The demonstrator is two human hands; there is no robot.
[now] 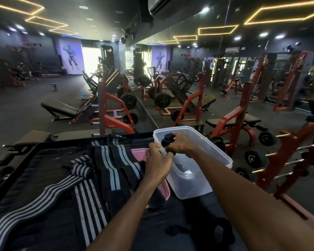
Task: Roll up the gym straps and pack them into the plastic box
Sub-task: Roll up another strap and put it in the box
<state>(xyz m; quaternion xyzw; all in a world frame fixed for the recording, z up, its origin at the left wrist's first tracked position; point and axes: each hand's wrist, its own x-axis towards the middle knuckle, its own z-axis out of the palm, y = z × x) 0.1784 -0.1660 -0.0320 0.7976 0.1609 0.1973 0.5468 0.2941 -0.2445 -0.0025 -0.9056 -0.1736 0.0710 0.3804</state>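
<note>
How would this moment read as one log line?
right hand: holds rolled strap over plastic box | left hand: on box rim | striped straps: unrolled

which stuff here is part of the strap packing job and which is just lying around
Part of the job:
- rolled dark strap, gripped by right hand
- clear plastic box, left hand on its rim
- striped straps, unrolled

Just lying about:
- pink lid
- weight benches
- water bottle

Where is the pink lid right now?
In the head view, the flat pink plastic lid lies on the dark bench just left of the clear plastic box, partly under the striped straps and the left hand.
</note>
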